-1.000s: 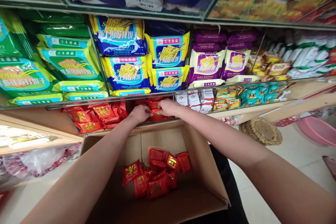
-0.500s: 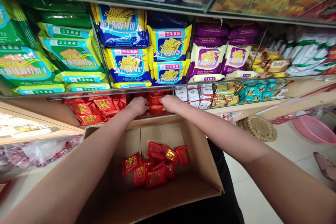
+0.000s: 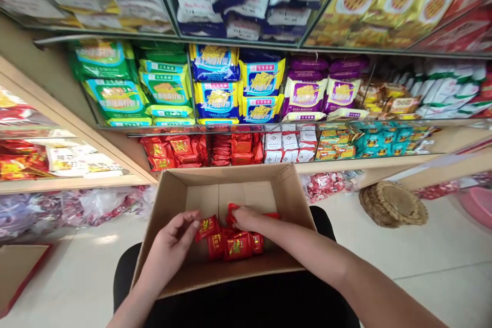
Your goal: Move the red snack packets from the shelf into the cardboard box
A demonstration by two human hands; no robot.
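Several red snack packets (image 3: 238,247) with gold print lie in an open cardboard box (image 3: 223,281) on my lap. My left hand (image 3: 172,243) is over the box's left side, fingers loosely curved and thumb apart, with nothing visible between them. Its fingertips come close to the leftmost red packet (image 3: 207,227); whether they touch it I cannot tell. Reaching in from the right, my right hand (image 3: 246,218) has its fingers closed on a red packet (image 3: 231,209) at the back of the pile. The hand itself partly hides that packet.
Beyond the box, a low shelf holds red packets (image 3: 242,144), white packets (image 3: 290,141) and teal packets (image 3: 384,138). Green, blue and purple biscuit packs (image 3: 305,93) fill the shelf above. Woven straw mats (image 3: 394,205) and a pink basin (image 3: 478,205) are at right.
Both hands have come back from the low shelf's red packets to the box. My right hand is now down among the packets inside it. The view has shifted, showing more shelving at left.
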